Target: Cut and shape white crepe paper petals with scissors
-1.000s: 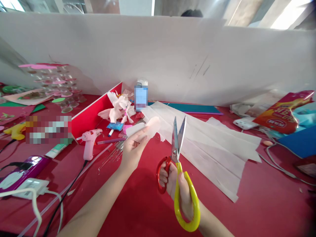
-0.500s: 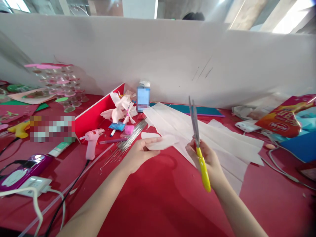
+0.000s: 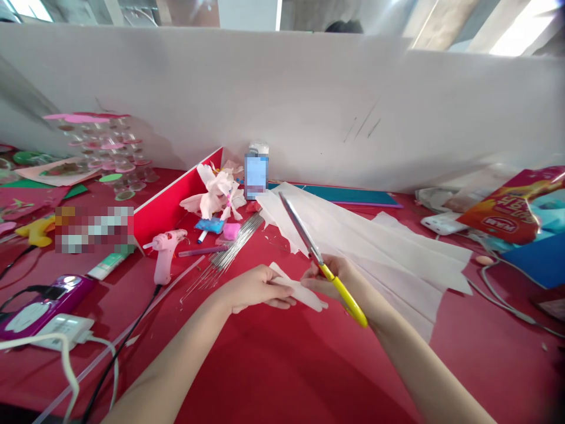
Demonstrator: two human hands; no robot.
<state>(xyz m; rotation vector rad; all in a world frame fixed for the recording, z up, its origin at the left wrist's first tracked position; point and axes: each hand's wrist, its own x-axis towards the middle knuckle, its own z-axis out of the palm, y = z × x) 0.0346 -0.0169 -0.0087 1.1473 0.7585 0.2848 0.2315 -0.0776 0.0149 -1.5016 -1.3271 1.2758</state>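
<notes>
Between the thumb and fingers of my left hand (image 3: 260, 287) is a small folded piece of white paper (image 3: 301, 292), held low over the red table. My right hand (image 3: 338, 277) keeps hold of yellow-handled scissors (image 3: 348, 300), whose blades point up and to the left, away from me. The right fingertips are at the paper's upper right edge; whether they pinch it I cannot tell. Behind both hands lie large white paper sheets (image 3: 375, 247), spread toward the right. Left of them is a bundle of thin metal wires (image 3: 233, 244).
A pink glue gun (image 3: 164, 253) stands at left, its black cord running toward me. Behind it are a red board (image 3: 172, 197) and white paper flowers (image 3: 214, 194). A phone (image 3: 256, 176) leans at the back. Cables and a snack bag (image 3: 507, 206) lie at right.
My right hand has moved left to the paper, and the scissors have tilted to the left. My left hand has lowered slightly and turned the paper piece, whose right end now points toward me.
</notes>
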